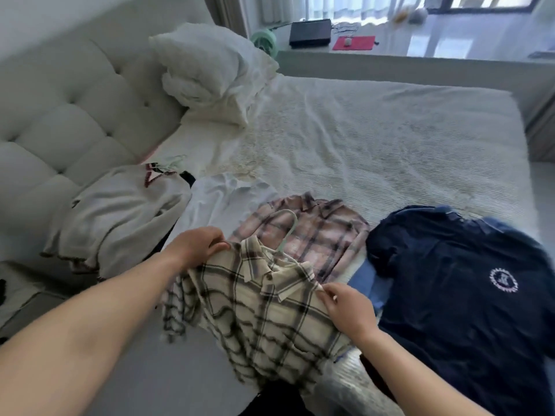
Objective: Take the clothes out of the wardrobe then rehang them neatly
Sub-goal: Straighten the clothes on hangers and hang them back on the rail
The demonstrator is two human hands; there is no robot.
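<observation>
A cream plaid shirt point(261, 313) hangs on a pale green hanger point(286, 232) above the near edge of the bed point(375, 139). My left hand point(195, 246) grips its left shoulder. My right hand point(348, 307) pinches its right shoulder near the collar. Behind it on the bed lie a pink plaid shirt point(318, 229), a white shirt point(219, 199), a grey sweater point(120, 217) and a navy T-shirt point(462, 280) with a white round logo.
A pillow point(210, 67) leans against the tufted headboard point(66, 100) at the back left. A blue garment point(365, 279) shows under the navy T-shirt. A window ledge point(420, 46) behind the bed carries a small green fan point(264, 40), a black box and a red mat.
</observation>
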